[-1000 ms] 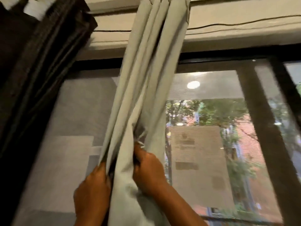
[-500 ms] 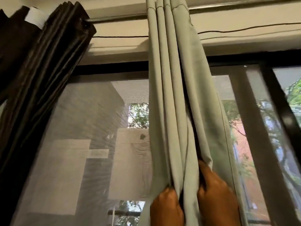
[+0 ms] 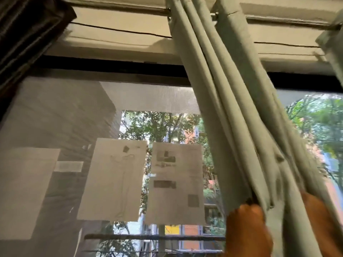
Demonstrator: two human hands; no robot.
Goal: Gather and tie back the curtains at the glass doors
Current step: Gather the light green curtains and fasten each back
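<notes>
Far left of the grip hung a dark curtain [image 3: 27, 34], bunched. The left hand [image 3: 246, 230] clutched the pale curtain [image 3: 222, 108], whose folds ran long and upward to the rod [image 3: 120, 8] above; the right hand [image 3: 323, 225] pressed its far side, grip unclear. No containers showed.

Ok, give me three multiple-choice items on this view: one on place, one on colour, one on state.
1. Where is the dark curtain?
A. upper left
B. lower right
C. centre

2. What colour is the gathered curtain in the hands?
A. red
B. pale grey-green
C. black

3. What is the left hand doing?
A. hanging idle
B. gripping the curtain folds
C. touching the taped papers

Answers: A, it bunches at the frame's top left corner; B, its folds are light grey-green; B, the fingers curl into the fabric, as the right hand seems to do.
</notes>
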